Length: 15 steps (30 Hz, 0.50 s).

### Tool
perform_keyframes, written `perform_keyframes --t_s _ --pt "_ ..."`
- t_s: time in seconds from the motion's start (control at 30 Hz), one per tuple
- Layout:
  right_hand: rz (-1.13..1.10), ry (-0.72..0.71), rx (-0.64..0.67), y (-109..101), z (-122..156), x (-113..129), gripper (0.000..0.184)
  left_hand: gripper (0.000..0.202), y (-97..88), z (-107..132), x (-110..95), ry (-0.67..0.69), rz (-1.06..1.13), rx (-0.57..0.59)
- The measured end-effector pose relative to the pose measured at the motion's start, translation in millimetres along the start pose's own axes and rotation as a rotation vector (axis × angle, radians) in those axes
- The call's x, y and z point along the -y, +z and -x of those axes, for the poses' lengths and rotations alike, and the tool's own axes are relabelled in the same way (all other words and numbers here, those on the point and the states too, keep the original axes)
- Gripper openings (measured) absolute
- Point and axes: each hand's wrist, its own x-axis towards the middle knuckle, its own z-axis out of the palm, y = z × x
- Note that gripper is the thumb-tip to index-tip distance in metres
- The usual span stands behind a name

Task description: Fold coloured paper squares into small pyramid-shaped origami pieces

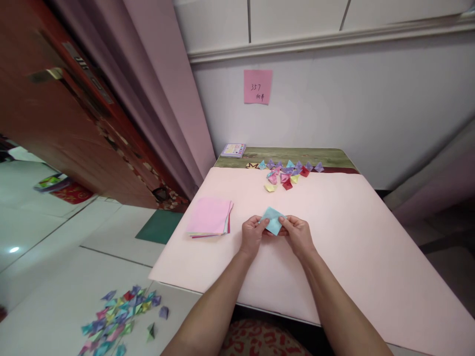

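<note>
A small folded square of light blue paper [273,220] is held up between my two hands, turned so that one corner points upward. My left hand [253,233] pinches its left corner, thumb on top. On the opposite corner, my right hand [297,232] has its thumb on the face and fingers behind. The undersides of the fingers are mostly hidden. Left of my hands lies a stack of square coloured papers [210,216], pink on top. Beyond my hands, several folded paper pieces [285,177] in purple, pink, red, yellow and blue sit in a cluster.
A pale pink sheet covers the table [352,257]. At its back left corner lies a packet of printed cards [233,150]. Many folded pieces [122,316] are heaped on the floor at left. A pink note [258,86] is stuck to the wall; a red door [92,109] stands left.
</note>
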Motion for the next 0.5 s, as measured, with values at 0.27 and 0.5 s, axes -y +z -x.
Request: perform_keyframes --t_s 0.27,0.5 --pt "-0.009 -0.004 0.044 -0.9 0.3 0.2 0.043 0.037 -0.3 -1.3 2.5 0.025 -0.006 -0.006" --pt "0.185 0.034 0.198 -3.2 1.3 3.3 0.042 0.035 -0.7 -2.7 3.4 0.056 -0.037 -0.051"
